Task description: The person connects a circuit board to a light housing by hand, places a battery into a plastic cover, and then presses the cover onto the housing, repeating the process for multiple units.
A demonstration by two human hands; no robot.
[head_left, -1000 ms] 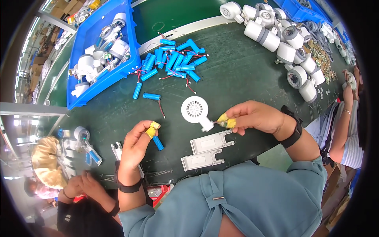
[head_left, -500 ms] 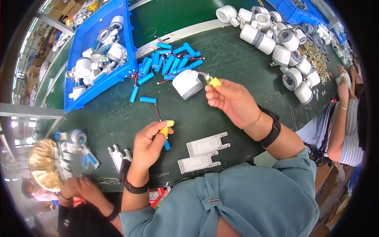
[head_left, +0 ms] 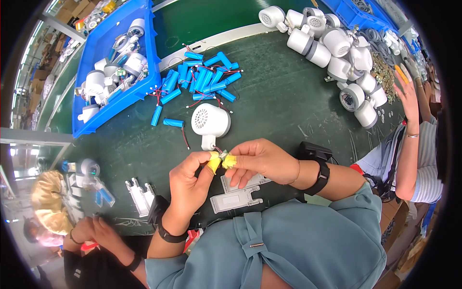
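Yellow finger covers wrap the fingertips of both my hands. Between them, just below the table's middle, a small green circuit board (head_left: 223,154) hangs on short wires from a white round housing (head_left: 211,120) with a slotted grille. My right hand (head_left: 262,163) pinches the board from the right. From the left, my left hand (head_left: 188,185) closes thumb and forefinger at the board's edge; what lies in that pinch is hidden. Under my right hand lie two pale plastic plates (head_left: 236,200), partly covered. A loose blue battery (head_left: 173,123) with a red lead rests left of the housing.
Several blue batteries (head_left: 204,79) with leads lie heaped beyond the housing. A blue crate (head_left: 113,113) of white assemblies stands left; more white housings (head_left: 339,67) pile up right. Another white plastic frame (head_left: 140,196) lies left. Co-workers' hands show at far left (head_left: 98,233) and right (head_left: 408,98).
My hands have come together at the circuit board. The right moved left and down; the housing was drawn nearer and turned grille up. The blue battery at my left hand has dropped from sight.
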